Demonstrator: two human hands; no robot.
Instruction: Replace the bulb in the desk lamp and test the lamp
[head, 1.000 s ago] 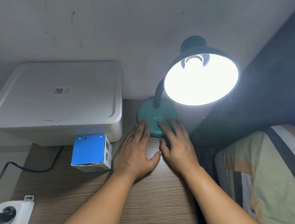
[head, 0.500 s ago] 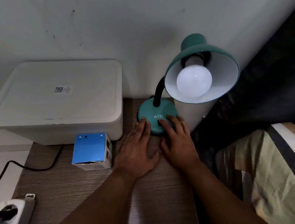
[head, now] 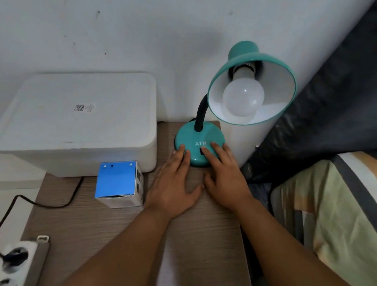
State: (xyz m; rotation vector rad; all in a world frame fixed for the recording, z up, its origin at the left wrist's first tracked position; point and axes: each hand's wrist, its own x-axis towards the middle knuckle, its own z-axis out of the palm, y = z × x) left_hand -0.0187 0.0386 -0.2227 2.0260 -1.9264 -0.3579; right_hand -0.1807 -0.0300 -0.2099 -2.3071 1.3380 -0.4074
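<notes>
Left hand: left hand (head: 174,187) lies palm down and flat on the brown wood-grain table (head: 107,231), fingers spread loosely and grasping nothing; its fingertips (head: 183,150) reach onto the near-left edge of the lamp base.
Right hand: right hand (head: 224,180) also lies palm down and released, gripping nothing; its index fingertip (head: 205,151) rests just beside the small dark switch on the base, the other fingers draped over the base's right side.
Arms: both bare forearms come up from the bottom edge and converge, thumbs nearly touching.
Lamp: teal desk lamp with round base (head: 197,139) marked "ATN" stands at the table's far right corner by the white wall, black gooseneck rising to a teal shade (head: 276,86) tilted toward the camera.
Bulb: round white bulb (head: 243,96) sits in the socket inside the shade, unlit.
Box: small blue-topped white cardboard box (head: 117,181) stands on the table just left of the left hand.
Bin: white lidded plastic bin (head: 78,119) behind the box.
Power: white power strip (head: 18,258) at lower left, black plug in it.
</notes>
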